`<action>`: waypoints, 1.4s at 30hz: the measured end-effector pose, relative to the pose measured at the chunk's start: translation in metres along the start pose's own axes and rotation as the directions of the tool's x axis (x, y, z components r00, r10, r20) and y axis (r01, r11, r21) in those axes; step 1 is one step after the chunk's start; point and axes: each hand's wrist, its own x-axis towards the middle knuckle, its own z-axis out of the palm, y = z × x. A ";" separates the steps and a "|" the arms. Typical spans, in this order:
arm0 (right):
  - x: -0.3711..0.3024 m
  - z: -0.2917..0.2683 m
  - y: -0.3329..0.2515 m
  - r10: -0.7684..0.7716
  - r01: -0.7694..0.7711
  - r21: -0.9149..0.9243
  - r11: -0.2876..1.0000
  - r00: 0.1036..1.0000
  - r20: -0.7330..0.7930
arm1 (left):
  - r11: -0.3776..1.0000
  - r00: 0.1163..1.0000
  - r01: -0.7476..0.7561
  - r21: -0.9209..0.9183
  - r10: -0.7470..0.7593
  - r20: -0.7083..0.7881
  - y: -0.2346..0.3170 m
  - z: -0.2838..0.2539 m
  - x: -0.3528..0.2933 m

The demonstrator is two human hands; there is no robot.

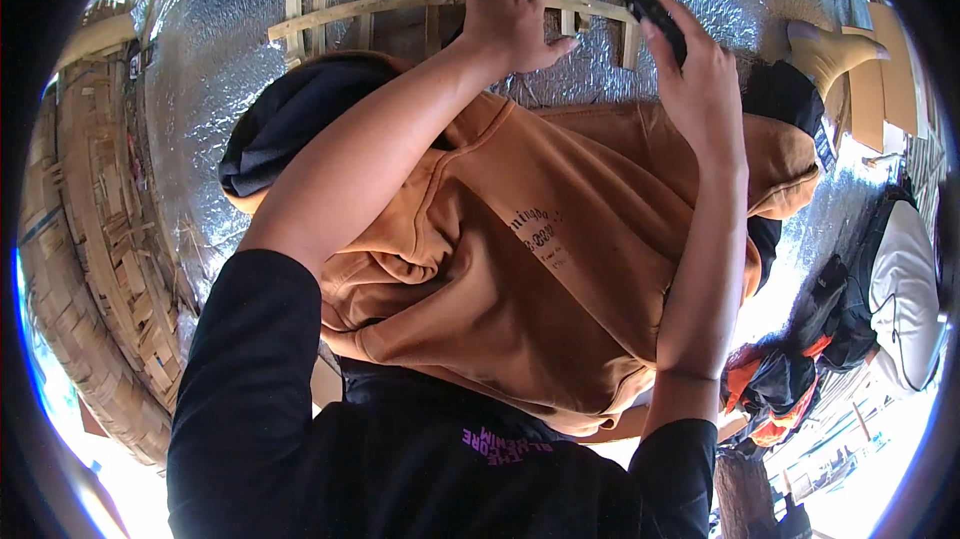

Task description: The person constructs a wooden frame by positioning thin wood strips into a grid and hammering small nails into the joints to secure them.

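A slatted frame of pale wood or bamboo strips (pixel 390 4) lies at the top of the head view, with one long crosspiece over several upright strips. My left hand (pixel 508 24) rests palm down on the crosspiece, fingers spread and pointing away from me. In my right hand (pixel 695 74) is a black hammer (pixel 655 11), gripped by its handle. Its head is raised toward the frame's right end and looks slightly blurred. Between the strips, whitish material shows behind my left fingers.
Shiny silver foil sheeting (pixel 205 69) covers the floor. A brown garment (pixel 530 269) drapes over my lap. At right is a foot (pixel 835 51), with cardboard (pixel 885 79) beyond. Woven panels (pixel 100 229) stand at left; a white-and-black bag (pixel 900 289) lies at far right.
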 end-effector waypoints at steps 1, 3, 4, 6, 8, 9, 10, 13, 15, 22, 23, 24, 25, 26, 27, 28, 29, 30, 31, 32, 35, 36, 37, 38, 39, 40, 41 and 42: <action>0.000 0.002 -0.003 0.004 0.004 0.084 0.996 0.996 -0.086 | 0.999 0.971 0.026 -0.042 -0.015 0.237 0.007 -0.016 0.003; 0.009 0.015 -0.002 -0.011 0.024 0.062 0.998 0.979 -0.204 | 0.999 0.972 0.015 -0.049 -0.003 0.235 0.004 -0.020 0.001; 0.008 0.013 0.003 -0.006 0.019 0.058 0.998 0.977 -0.212 | 0.998 0.971 0.009 -0.058 0.005 0.238 0.004 -0.020 0.002; 0.016 0.011 -0.013 -0.055 0.057 -0.072 0.996 0.998 0.030 | 1.000 0.999 0.006 0.012 -0.006 -0.044 -0.018 0.024 -0.003; 0.014 0.003 -0.020 -0.052 0.053 -0.019 0.998 0.998 0.040 | 0.998 0.954 -0.003 0.067 0.023 -0.299 -0.017 0.028 -0.008; 0.008 -0.002 -0.012 -0.032 0.035 0.068 0.997 0.998 -0.054 | 1.000 1.000 0.010 0.029 -0.009 -0.030 0.002 -0.001 -0.001; 0.006 -0.004 -0.011 -0.015 0.041 0.164 0.986 0.988 -0.154 | 0.999 0.971 0.036 0.015 -0.039 0.238 0.008 -0.020 0.003; 0.012 0.009 -0.008 0.047 -0.044 0.052 0.998 0.997 -0.058 | 0.998 0.978 0.030 -0.061 -0.017 0.207 -0.002 -0.019 0.001; 0.012 0.011 -0.006 0.028 -0.026 -0.100 0.995 0.999 0.016 | 0.997 0.982 0.028 -0.072 -0.014 0.189 -0.007 -0.013 -0.004; 0.019 0.022 -0.006 0.018 -0.007 0.065 0.998 0.984 -0.176 | 0.992 0.953 -0.048 0.120 0.081 -0.292 -0.016 0.044 -0.005; 0.019 0.015 -0.005 0.023 -0.022 -0.095 0.995 1.000 0.006 | 0.992 0.952 -0.051 0.119 0.084 -0.293 -0.015 0.043 -0.005; 0.017 0.008 -0.004 0.024 -0.023 -0.095 0.995 1.000 0.005 | 0.994 0.960 -0.045 0.095 0.069 -0.272 -0.014 0.042 -0.005; 0.015 0.000 -0.003 0.012 -0.012 -0.043 0.999 1.000 -0.004 | 0.997 0.967 -0.037 0.072 0.054 -0.251 -0.014 0.041 -0.005; 0.011 -0.003 -0.001 0.002 -0.002 0.007 1.000 1.000 -0.006 | 0.997 0.968 -0.035 0.068 0.050 -0.244 -0.012 0.038 -0.006; 0.012 -0.002 0.001 -0.032 0.037 0.065 0.997 0.996 -0.079 | 0.997 0.973 -0.028 0.073 0.044 -0.225 -0.011 0.035 -0.004; 0.011 0.003 -0.001 -0.033 0.038 0.066 0.997 0.997 -0.070 | 0.997 0.978 -0.022 0.078 0.037 -0.206 -0.009 0.032 -0.005; 0.012 0.008 -0.006 0.027 -0.016 0.099 0.995 0.993 -0.115 | 0.993 0.984 -0.011 0.118 0.032 -0.177 -0.006 0.028 -0.006; 0.011 0.012 -0.004 0.095 -0.074 0.130 0.989 0.982 -0.163 | 0.993 0.982 -0.025 0.112 0.045 -0.185 -0.001 0.009 -0.002; 0.013 0.022 0.012 0.037 -0.032 0.034 0.999 0.983 -0.178 | 0.998 0.997 -0.051 0.024 0.049 0.063 0.002 -0.012 0.005; 0.014 0.020 0.006 0.031 -0.025 0.039 0.999 0.984 -0.178 | 0.998 0.947 -0.035 -0.052 0.049 0.316 -0.002 -0.025 0.003; 0.010 0.007 -0.001 0.040 -0.045 -0.072 0.996 0.997 -0.065 | 1.000 0.967 0.004 0.024 -0.010 0.254 -0.004 -0.018 0.000; 0.011 0.005 -0.001 0.038 -0.042 -0.071 0.997 0.998 -0.056 | 1.000 0.980 0.003 -0.001 -0.003 0.197 -0.004 -0.014 -0.001; 0.012 0.004 -0.001 0.006 0.003 0.064 0.998 0.991 -0.134 | 1.000 0.985 0.009 0.005 -0.010 0.174 -0.002 -0.010 -0.001; 0.013 0.002 -0.001 -0.011 0.054 0.192 0.980 0.975 -0.220 | 1.000 0.984 0.008 0.003 -0.009 0.176 -0.003 0.002 -0.003; 0.018 0.008 -0.002 -0.113 0.170 0.172 0.970 0.947 -0.300 | 0.999 0.999 -0.008 0.053 0.010 -0.039 -0.009 0.017 -0.007; 0.022 0.015 -0.004 -0.118 0.178 0.176 0.968 0.945 -0.305 | 0.994 0.967 -0.014 0.107 0.041 -0.250 -0.015 0.031 -0.008; 0.022 0.021 -0.002 -0.069 0.110 0.161 0.981 0.968 -0.240 | 0.995 0.967 -0.025 0.100 0.049 -0.251 -0.010 0.022 -0.006; 0.020 0.025 0.002 -0.016 0.041 0.138 0.990 0.984 -0.177 | 0.999 0.999 -0.026 0.029 0.027 -0.028 -0.003 0.000 -0.002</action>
